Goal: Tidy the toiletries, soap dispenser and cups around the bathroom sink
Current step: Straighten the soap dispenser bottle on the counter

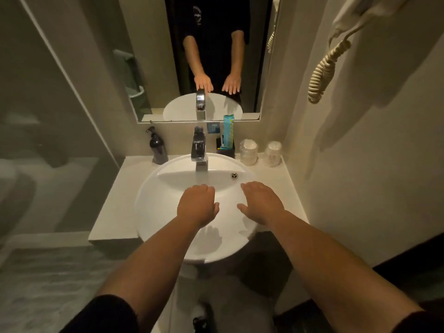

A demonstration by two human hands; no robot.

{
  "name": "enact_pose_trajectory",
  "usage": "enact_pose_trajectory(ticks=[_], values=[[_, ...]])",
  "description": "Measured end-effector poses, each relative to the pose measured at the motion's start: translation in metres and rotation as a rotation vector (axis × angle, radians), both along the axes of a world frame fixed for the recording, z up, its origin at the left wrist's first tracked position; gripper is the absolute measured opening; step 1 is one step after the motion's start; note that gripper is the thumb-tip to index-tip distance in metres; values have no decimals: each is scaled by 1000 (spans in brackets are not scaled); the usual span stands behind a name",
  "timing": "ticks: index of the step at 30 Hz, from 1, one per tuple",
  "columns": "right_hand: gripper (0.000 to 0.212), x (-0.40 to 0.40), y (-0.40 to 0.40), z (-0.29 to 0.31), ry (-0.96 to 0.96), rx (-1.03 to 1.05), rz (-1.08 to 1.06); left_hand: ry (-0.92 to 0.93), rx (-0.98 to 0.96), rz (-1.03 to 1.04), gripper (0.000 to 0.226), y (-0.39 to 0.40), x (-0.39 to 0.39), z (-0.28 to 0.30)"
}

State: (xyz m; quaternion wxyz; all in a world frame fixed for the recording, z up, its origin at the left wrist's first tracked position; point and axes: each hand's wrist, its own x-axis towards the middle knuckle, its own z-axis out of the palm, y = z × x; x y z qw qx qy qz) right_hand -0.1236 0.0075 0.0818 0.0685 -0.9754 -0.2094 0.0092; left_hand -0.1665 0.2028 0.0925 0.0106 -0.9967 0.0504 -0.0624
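Both hands hover over the sink (pixel 153 212), holding nothing — left hand (pixel 197 205) with fingers loosely curled, right hand (pixel 262 203) flat and spread. Beyond them, past the tap (pixel 199 150), everything stands upright along the back ledge. The dispenser (pixel 158 147) lies far left, nearer the left hand. The toiletries holder (pixel 225 146) and 2 wrapped cups (pixel 248 152) sit far right — the right hand's reach, I judge.

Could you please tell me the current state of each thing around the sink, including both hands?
left hand: loosely curled, empty, over the basin
right hand: open, empty, over the basin
soap dispenser: upright, left of the tap
tap: no water running
toiletries holder: upright, packet standing inside
two cups: wrapped, upright on the counter
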Motion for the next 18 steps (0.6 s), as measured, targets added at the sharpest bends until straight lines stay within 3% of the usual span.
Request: enact_pose_trajectory(ticks=[8,18], values=[[58,-31,58,5,-34,-12,202,28,103,165,38,50,-61,10],[55,-32,141,2,7,-50,369,59,106,327,45,123,-79,1]])
